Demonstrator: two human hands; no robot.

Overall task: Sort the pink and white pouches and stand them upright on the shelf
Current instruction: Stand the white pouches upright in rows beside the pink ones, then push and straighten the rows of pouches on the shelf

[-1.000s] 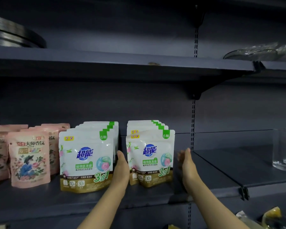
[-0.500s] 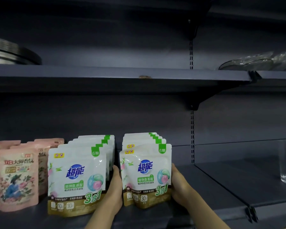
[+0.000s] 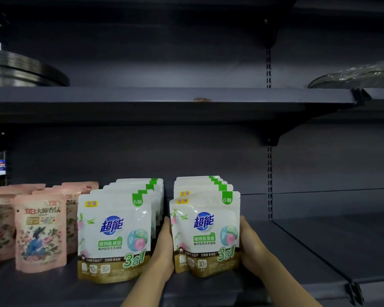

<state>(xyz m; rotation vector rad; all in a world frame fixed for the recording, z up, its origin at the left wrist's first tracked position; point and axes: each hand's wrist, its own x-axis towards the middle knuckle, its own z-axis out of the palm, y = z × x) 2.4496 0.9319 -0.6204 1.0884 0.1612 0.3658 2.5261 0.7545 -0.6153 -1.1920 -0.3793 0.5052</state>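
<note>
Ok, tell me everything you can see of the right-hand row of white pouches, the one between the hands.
The right row of white pouches stands upright on the dark shelf, several deep, front to back. The front pouch is glossy white plastic with a blue logo, a green corner tab, a pastel bead picture and a gold-brown band at the base. The left hand presses its left side and the right hand its right. A gap separates it from the neighbouring white row.

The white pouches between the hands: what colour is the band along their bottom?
Gold-brown, on the front white pouch; clearest in the head view.
</note>
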